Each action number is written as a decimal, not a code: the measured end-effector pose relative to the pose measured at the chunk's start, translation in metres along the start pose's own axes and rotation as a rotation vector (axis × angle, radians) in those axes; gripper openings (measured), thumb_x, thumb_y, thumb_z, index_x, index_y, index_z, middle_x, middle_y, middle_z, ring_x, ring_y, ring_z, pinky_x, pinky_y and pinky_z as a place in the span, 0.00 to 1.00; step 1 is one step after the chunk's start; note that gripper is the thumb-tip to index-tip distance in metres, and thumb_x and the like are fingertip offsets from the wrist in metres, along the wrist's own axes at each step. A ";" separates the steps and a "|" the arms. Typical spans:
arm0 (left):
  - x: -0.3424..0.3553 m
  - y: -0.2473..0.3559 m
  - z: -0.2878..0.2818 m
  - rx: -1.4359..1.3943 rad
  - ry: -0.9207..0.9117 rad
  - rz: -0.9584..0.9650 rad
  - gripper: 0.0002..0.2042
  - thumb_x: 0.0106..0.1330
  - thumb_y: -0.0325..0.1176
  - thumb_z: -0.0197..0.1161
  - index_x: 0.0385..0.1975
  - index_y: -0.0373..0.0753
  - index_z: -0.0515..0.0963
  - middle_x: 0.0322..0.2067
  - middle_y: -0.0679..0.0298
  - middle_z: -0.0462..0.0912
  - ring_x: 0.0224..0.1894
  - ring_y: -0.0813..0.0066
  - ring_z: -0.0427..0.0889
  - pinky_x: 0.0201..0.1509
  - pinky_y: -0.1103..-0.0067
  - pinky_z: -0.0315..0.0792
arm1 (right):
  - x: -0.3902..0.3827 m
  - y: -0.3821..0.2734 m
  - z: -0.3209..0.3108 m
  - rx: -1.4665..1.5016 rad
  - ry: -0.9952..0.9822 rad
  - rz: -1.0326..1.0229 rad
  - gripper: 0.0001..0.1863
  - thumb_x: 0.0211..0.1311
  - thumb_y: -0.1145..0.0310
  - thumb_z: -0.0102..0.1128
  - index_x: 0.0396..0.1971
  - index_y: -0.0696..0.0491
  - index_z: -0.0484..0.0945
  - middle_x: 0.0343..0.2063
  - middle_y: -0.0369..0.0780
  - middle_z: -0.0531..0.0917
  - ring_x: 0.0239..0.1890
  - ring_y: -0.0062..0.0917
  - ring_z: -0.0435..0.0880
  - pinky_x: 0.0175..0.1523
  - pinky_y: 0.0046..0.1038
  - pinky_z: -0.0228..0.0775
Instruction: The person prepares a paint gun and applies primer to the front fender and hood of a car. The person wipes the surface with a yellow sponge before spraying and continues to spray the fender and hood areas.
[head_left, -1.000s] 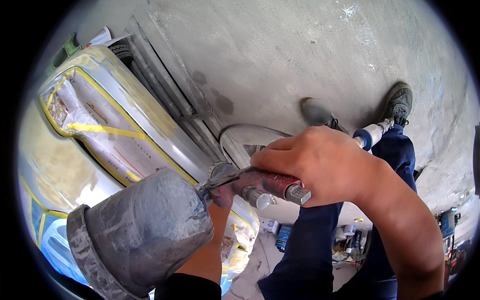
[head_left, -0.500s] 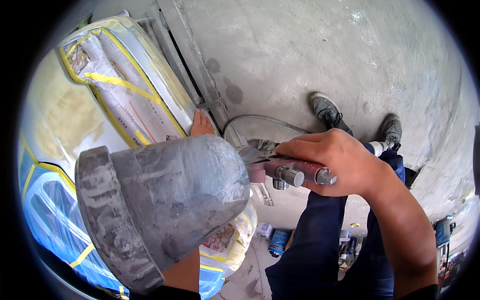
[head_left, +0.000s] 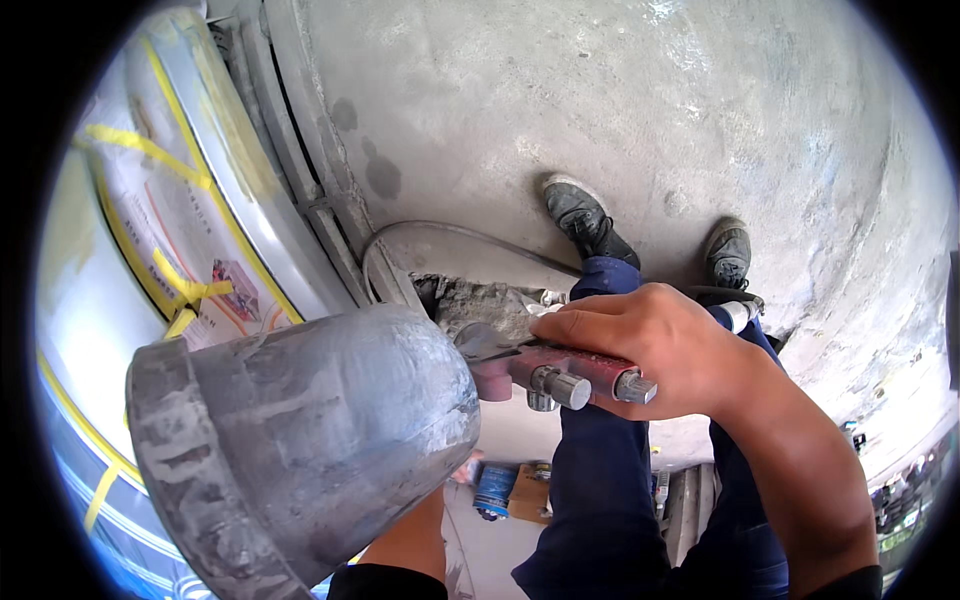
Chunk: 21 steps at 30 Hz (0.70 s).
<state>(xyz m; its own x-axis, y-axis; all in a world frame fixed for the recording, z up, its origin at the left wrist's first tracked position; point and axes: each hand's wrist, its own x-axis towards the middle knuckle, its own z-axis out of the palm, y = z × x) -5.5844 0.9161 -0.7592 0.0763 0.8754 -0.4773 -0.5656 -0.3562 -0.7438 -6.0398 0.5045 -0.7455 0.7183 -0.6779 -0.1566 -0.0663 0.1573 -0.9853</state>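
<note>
My right hand (head_left: 650,350) grips a red metal spray gun (head_left: 590,365) with silver knobs, its fingers wrapped over the body and a hose fitting (head_left: 738,312) behind it. A large, paint-smeared grey cup (head_left: 310,430) on the gun lies sideways across the lower left of the view. My left forearm (head_left: 405,540) shows below the cup; the hand itself is hidden behind it. Beyond the cup is a vehicle body (head_left: 240,220) with pale filler patches, printed paper held by yellow tape, and blue plastic sheeting at the lower edge.
A grey hose (head_left: 450,225) curves over the concrete floor (head_left: 620,100). A metal channel (head_left: 320,200) runs along the vehicle, beside broken concrete (head_left: 480,305). My shoes (head_left: 580,215) are on the floor. Blue cans (head_left: 495,490), a cardboard box (head_left: 530,495) and clutter lie toward the bottom.
My left fingers, seen against the vehicle panel half a second ago, are now hidden behind the cup. The vehicle sits farther left in view, and my feet have shifted.
</note>
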 end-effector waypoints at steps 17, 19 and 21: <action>-0.061 -0.056 0.349 -0.307 1.263 1.067 0.16 0.63 0.45 0.64 0.30 0.35 0.82 0.24 0.53 0.84 0.29 0.59 0.84 0.36 0.68 0.76 | -0.122 -0.156 0.013 0.021 -0.170 -0.020 0.35 0.42 0.73 0.70 0.57 0.57 0.72 0.53 0.49 0.79 0.51 0.42 0.82 0.54 0.33 0.75; -0.141 -0.055 0.359 -0.734 1.143 0.984 0.16 0.65 0.43 0.61 0.29 0.34 0.81 0.23 0.52 0.83 0.28 0.56 0.83 0.34 0.69 0.75 | -0.128 -0.201 0.012 -0.043 -0.085 -0.170 0.35 0.44 0.69 0.73 0.56 0.59 0.73 0.53 0.49 0.80 0.52 0.39 0.83 0.54 0.33 0.74; -0.161 -0.085 0.368 -0.801 1.243 1.056 0.17 0.67 0.42 0.59 0.24 0.32 0.79 0.16 0.55 0.77 0.19 0.69 0.75 0.27 0.71 0.69 | -0.153 -0.208 0.021 -0.095 -0.090 0.015 0.28 0.44 0.67 0.73 0.48 0.60 0.79 0.46 0.49 0.83 0.46 0.37 0.85 0.51 0.33 0.76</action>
<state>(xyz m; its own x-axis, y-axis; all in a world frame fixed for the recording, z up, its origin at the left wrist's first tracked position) -5.8508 0.9256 -0.4468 0.6997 -0.3900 -0.5986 -0.3180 -0.9203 0.2279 -6.1211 0.5907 -0.5151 0.7759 -0.6078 -0.1693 -0.1404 0.0953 -0.9855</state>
